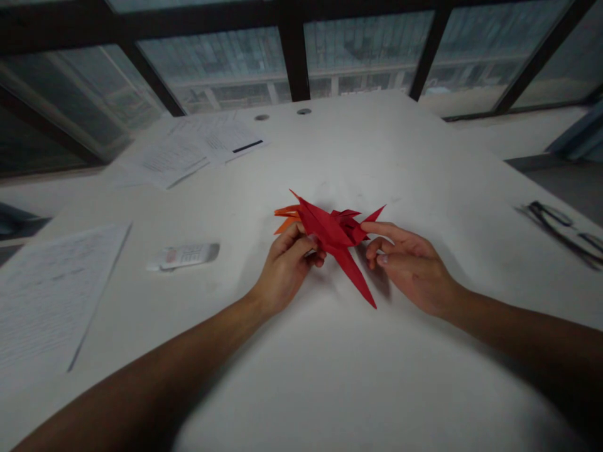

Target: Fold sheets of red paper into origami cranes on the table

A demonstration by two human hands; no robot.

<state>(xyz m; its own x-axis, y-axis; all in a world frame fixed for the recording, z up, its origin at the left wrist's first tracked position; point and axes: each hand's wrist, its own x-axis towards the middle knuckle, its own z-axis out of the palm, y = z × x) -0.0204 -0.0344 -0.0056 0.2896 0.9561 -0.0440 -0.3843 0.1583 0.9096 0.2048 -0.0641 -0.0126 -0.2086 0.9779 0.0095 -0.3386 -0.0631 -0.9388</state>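
Observation:
A red origami crane (330, 227) with pointed ends is held over the middle of the table. My left hand (289, 267) pinches its near left edge between thumb and fingers. More folded red paper (348, 218) shows just behind it; whether this is a separate piece I cannot tell. My right hand (414, 267) has its index finger stretched out, its tip at the right side of the red paper. The thumb and other fingers there are bent and apart, with nothing seen between them. Orange folded paper (286, 218) sticks out behind my left hand, partly hidden.
The white table (292, 376) bears a white packet (183, 256) to the left. Printed sheets (188, 150) lie at the back left, and another paper stack (56, 295) at the left edge. Black-framed glasses (560, 232) rest at the right. Windows stand behind the table.

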